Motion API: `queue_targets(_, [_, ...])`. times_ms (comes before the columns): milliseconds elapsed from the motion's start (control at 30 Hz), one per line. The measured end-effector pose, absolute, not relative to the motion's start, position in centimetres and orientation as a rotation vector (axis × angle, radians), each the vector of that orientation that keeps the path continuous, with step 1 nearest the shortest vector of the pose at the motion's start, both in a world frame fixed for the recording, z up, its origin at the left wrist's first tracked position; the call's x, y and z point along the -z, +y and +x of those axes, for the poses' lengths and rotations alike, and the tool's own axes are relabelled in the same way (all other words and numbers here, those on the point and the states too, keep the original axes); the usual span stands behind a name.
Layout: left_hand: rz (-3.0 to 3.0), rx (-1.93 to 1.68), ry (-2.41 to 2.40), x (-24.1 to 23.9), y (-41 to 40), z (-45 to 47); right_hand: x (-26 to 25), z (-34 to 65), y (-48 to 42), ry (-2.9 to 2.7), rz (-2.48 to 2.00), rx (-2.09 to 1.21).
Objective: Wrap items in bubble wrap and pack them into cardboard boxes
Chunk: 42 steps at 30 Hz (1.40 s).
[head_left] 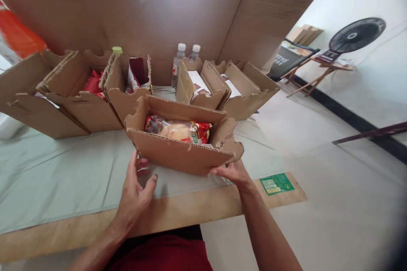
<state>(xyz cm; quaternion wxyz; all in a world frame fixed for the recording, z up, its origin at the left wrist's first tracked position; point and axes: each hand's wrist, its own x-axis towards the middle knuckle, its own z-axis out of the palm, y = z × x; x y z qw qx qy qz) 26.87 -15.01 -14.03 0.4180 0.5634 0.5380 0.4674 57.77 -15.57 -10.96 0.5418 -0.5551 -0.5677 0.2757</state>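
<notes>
An open-topped cardboard box (pixel 181 156) sits in front of me, turned at a slant and tilted. Inside it lies a clear and red food packet (pixel 178 130) with pale, round contents. My right hand (pixel 233 172) grips the box's lower right corner, thumb along the front wall and the other fingers hidden behind or beneath. By the lower left corner, my left hand (pixel 137 188) is open, thumb and fingers apart. Its index fingertip is close to the cardboard; whether it touches, I cannot tell.
Several similar boxes (pixel 85 114) stand in a row behind, with red packets and white cards inside. Two water bottles (pixel 177 67) stand in a gap before a tall cardboard panel (pixel 197 12). A green label (pixel 276 183) marks the table's front edge. A fan (pixel 358 36) stands right.
</notes>
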Motion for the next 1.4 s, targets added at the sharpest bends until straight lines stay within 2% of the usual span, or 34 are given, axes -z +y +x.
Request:
queue_targets(233, [1.842,-1.076,1.016,13.6,-10.7,29.6,13.8,54.3,-20.2,-1.231,-1.544,-0.471])
queue_targets(467, [1.975,-1.053,0.904,14.3,-11.3,30.4,12.4,53.1,-18.6,-1.338,-1.643,-0.406])
queue_targets(833, [2.032,-1.093,0.964,12.7,-7.3,29.5,9.8,52.4,-12.9,-1.537,-1.648,-0.312])
queue_targets(1100, [1.826,-0.928,1.433,11.7,-0.7,27.7,12.0,53.5,-7.9,-1.593,-1.66,-0.334])
queue_targets(1400, [1.833,-0.895,1.125,13.3,-2.7,29.4,13.4,52.0,-9.3,-1.818,-1.614,-0.32])
